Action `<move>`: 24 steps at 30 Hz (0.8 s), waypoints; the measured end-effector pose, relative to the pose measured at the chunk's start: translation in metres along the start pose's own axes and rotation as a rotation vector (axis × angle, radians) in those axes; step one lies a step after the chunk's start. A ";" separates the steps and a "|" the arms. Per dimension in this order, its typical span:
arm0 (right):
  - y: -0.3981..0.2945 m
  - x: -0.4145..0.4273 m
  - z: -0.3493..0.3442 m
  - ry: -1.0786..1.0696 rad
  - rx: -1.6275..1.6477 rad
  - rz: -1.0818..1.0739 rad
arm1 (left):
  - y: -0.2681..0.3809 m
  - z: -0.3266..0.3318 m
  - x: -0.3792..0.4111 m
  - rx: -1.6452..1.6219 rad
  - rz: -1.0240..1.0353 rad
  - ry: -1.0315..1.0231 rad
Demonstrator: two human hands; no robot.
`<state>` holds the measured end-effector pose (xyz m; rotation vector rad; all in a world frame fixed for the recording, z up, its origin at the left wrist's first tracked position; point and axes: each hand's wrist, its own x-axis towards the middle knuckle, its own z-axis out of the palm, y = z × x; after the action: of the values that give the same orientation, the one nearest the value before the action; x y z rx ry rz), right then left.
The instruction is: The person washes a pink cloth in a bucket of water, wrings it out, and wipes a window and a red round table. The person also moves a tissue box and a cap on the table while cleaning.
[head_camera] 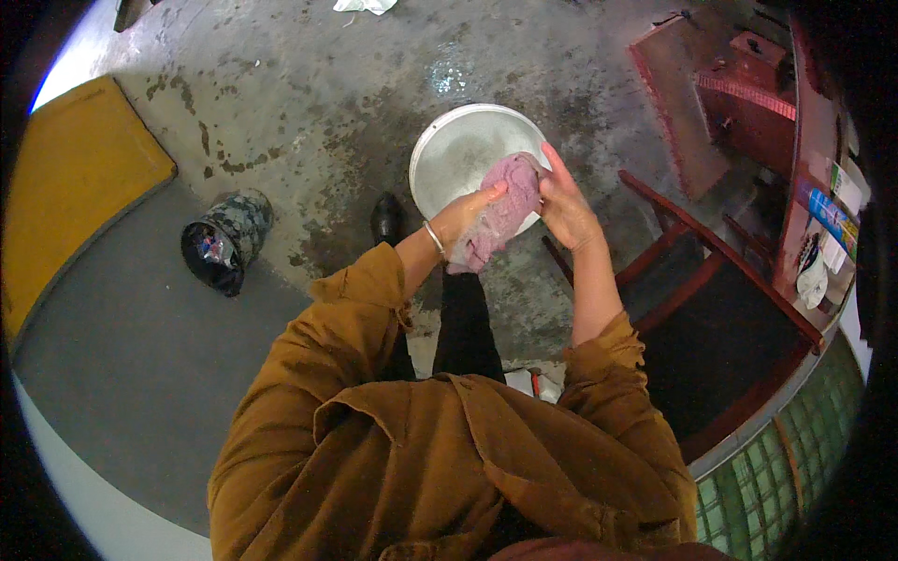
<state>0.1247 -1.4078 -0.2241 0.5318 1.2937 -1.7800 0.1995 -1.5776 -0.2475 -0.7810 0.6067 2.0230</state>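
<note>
A damp-looking pink cloth (497, 210) is bunched into a thick roll above a round white basin (438, 165) on the floor. My left hand (459, 216) grips its left side, thumb lying over the top; a pale bangle circles that wrist. At the upper right end of the roll, my right hand (567, 210) holds the cloth, one finger stretched upward past it. Part of each hand's grip is hidden behind the cloth. Cloth and hands cover the basin's lower right part, so its full contents cannot be seen.
Wet patches mark the concrete floor (316, 105). To the left stand a camouflage-patterned bin (238, 217) with litter inside and a yellow-and-grey padded surface (91, 161). A dark red wooden chair (722, 252) and a red desk (751, 119) occupy the right. My black shoe (387, 219) is beside the basin.
</note>
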 end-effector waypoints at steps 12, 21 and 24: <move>-0.010 -0.043 -0.005 -0.103 0.306 -0.147 | -0.001 0.048 -0.042 -0.024 -0.080 -0.437; -0.031 -0.052 0.007 0.021 -0.205 -0.056 | 0.004 0.066 -0.034 0.611 -0.076 -0.159; -0.019 -0.039 0.007 0.073 -0.615 -0.145 | -0.008 0.059 -0.020 0.738 0.144 -0.099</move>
<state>0.1317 -1.3973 -0.1820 0.1575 1.8660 -1.3731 0.1976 -1.5456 -0.1938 -0.1951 1.2737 1.7453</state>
